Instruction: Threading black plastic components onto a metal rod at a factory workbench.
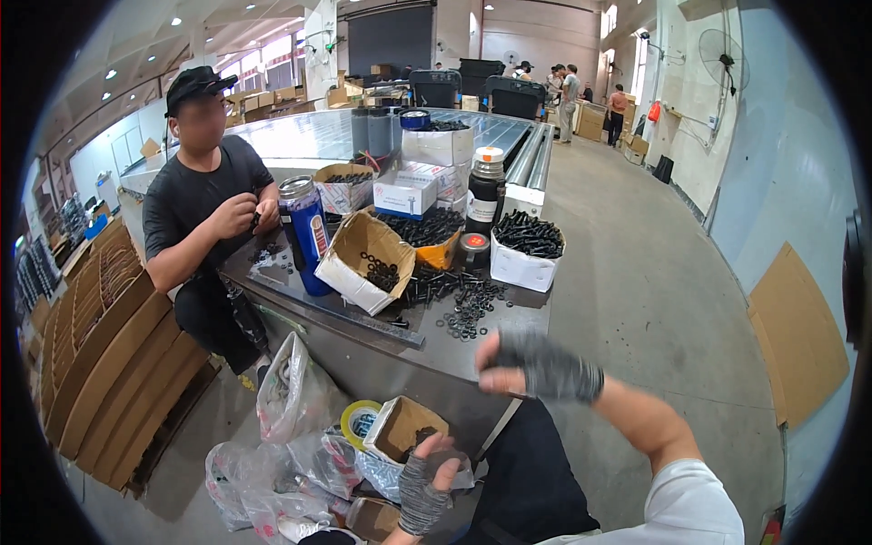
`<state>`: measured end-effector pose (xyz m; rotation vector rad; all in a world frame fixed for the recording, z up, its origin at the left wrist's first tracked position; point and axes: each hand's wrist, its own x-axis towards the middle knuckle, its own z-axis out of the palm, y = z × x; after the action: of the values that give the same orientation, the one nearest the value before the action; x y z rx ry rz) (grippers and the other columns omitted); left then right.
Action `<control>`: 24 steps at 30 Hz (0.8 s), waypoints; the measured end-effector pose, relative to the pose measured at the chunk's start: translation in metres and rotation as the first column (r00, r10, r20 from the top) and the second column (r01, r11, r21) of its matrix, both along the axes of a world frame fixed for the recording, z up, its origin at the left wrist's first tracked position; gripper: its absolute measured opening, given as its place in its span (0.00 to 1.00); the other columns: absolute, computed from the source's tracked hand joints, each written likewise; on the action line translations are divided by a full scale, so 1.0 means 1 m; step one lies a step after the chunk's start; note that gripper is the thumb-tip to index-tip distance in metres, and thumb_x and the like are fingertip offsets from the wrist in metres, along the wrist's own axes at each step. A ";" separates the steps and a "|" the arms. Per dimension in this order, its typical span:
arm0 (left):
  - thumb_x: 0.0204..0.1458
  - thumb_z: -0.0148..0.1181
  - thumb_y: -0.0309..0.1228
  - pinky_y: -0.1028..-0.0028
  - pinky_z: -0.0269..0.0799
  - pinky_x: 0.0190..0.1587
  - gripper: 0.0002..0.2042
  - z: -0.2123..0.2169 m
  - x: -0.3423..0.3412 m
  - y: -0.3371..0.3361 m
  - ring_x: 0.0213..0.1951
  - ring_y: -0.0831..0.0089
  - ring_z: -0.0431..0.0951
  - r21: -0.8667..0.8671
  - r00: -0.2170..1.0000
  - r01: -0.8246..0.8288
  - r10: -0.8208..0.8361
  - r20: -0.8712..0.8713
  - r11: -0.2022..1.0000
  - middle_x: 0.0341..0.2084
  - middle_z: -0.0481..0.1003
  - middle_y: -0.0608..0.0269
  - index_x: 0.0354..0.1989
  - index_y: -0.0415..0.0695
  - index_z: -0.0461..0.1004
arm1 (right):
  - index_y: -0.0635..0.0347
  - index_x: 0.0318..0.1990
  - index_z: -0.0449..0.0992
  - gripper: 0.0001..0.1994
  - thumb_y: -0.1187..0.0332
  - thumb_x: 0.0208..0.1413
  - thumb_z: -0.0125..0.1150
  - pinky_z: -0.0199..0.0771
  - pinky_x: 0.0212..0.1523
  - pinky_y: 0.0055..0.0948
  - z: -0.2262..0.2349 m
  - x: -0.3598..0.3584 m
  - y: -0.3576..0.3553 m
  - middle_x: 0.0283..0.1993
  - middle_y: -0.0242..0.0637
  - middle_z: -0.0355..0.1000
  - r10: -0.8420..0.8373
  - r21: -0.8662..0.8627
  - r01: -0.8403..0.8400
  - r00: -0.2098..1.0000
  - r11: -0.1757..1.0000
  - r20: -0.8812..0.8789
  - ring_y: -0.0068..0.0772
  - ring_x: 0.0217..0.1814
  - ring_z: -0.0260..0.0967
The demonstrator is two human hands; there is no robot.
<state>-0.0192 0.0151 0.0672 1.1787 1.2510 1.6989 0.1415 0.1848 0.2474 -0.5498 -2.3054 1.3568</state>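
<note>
My left hand, in a grey fingerless glove, is low in front of me beside a small open cardboard box. Its thumb and fingers look apart. Small dark pieces show by the fingertips, and I cannot tell whether they touch the hand. My right hand, gloved alike, hovers at the table's near corner, smeared by motion, so its grip is unclear. Closest to it lie loose black washers. Behind them stand a white box of black bolts and a tilted carton holding black washers.
A blue thermos and a black bottle stand on the metal table. A co-worker handles something small at the left. Plastic bags and yellow tape lie below. Stacked curved cardboard is farther left.
</note>
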 end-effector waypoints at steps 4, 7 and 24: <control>0.57 0.62 0.30 0.70 0.72 0.50 0.18 0.029 0.011 -0.008 0.45 0.66 0.78 0.027 0.993 0.077 -0.079 0.083 0.997 0.41 0.77 0.55 0.55 0.39 0.70 | 0.61 0.43 0.74 0.09 0.69 0.58 0.65 0.72 0.37 0.22 -0.081 0.004 -0.063 0.35 0.30 0.73 -0.102 -0.056 0.098 0.992 0.994 -0.081 0.19 0.37 0.70; 0.58 0.61 0.30 0.70 0.73 0.47 0.13 0.013 0.006 -0.011 0.42 0.66 0.79 -0.106 0.990 0.035 -0.048 -0.130 0.994 0.38 0.78 0.57 0.49 0.38 0.74 | 0.62 0.42 0.75 0.08 0.70 0.58 0.65 0.73 0.38 0.23 -0.114 -0.003 -0.079 0.34 0.31 0.74 -0.204 -0.215 0.188 0.978 0.958 -0.053 0.20 0.36 0.71; 0.57 0.62 0.28 0.75 0.73 0.42 0.10 -0.004 -0.003 0.002 0.36 0.74 0.78 -0.222 0.884 0.155 -0.034 0.467 0.963 0.34 0.80 0.59 0.45 0.38 0.73 | 0.59 0.42 0.77 0.11 0.70 0.50 0.66 0.72 0.44 0.39 -0.056 -0.010 0.052 0.38 0.42 0.74 -0.358 0.788 0.358 0.915 0.502 -0.187 0.47 0.43 0.71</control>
<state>-0.0218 0.0170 0.0634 0.6215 1.0511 1.5673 0.1313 0.2364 0.1916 -0.6402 -2.3043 0.0093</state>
